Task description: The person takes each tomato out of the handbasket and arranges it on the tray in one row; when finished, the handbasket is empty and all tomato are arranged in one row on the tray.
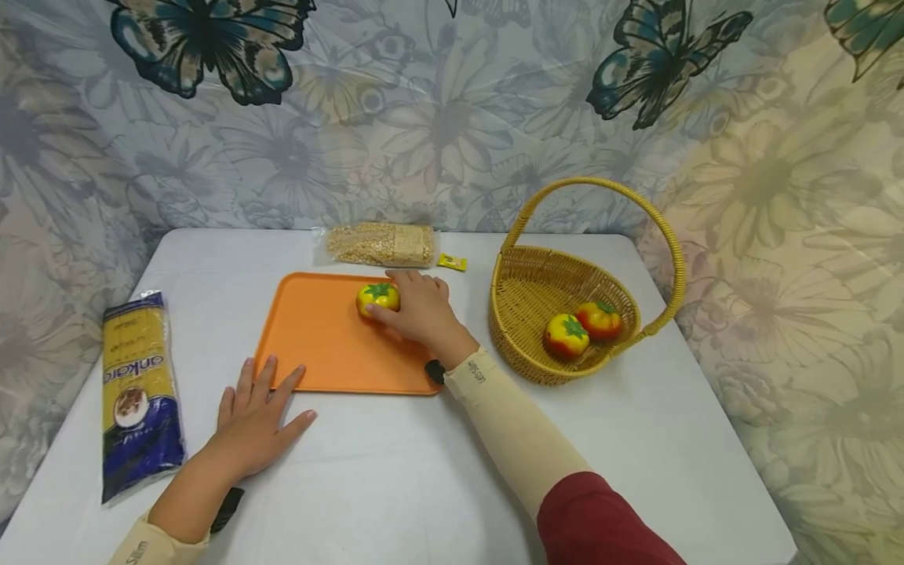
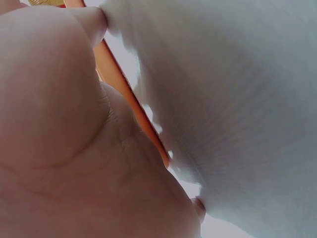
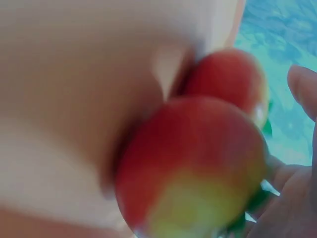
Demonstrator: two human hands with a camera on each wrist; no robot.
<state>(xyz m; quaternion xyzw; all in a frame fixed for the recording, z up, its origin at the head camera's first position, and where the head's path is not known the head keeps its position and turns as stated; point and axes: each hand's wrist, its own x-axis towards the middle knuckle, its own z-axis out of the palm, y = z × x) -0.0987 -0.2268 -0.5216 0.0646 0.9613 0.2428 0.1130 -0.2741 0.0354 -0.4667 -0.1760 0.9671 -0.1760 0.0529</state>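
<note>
My right hand [image 1: 417,310] reaches over the right part of the orange tray [image 1: 318,337], its thumb overlapping a yellow-and-green toy tomato [image 1: 377,297]. In the right wrist view, a near red-and-yellow tomato [image 3: 193,163] sits under this hand, with another tomato [image 3: 228,82] behind it. That near tomato is hidden from the head view. The thumb [image 3: 303,89] stands apart from both, while other fingers [image 3: 292,181] pass beside the near one's green leaf. My left hand [image 1: 257,428] lies flat on the table, fingers spread, fingertips over the tray's near left corner.
A yellow wicker basket [image 1: 512,314] with a tall handle stands at the right, holding two toy tomatoes [image 1: 566,336]. A bag of grains [image 1: 381,243] and a small yellow packet [image 1: 453,262] lie behind the tray. At the far left lies a blue-and-yellow package [image 1: 141,392].
</note>
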